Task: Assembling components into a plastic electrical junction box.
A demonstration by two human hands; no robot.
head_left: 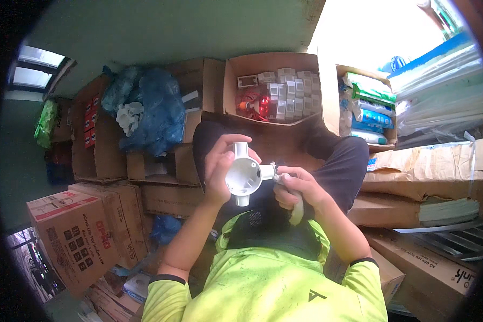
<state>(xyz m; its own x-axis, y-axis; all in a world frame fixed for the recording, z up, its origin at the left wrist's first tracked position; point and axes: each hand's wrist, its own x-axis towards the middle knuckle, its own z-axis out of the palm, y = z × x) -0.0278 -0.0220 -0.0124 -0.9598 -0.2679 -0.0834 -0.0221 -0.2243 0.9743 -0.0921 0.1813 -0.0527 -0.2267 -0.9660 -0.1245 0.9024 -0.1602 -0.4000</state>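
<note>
In front of my lap I see a round white conduit junction box (243, 180) with short tube spouts on its sides, its hollow inside facing up. My left hand (218, 169) is closed around its left side, fingers reaching behind the upper spout. At the right spout, my right hand (299, 188) pinches a pale crumpled cloth (296, 211) against the spout's end. Part of the cloth hangs below the fingers. What the cloth covers at the spout's tip is hidden.
Beyond my knees stands an open carton (231, 88) of white boxes and red items. Blue plastic bags (163, 107) with white fittings lie left of it. A box of packets (367, 110) is at the right. Stacked cartons (72, 236) crowd both sides.
</note>
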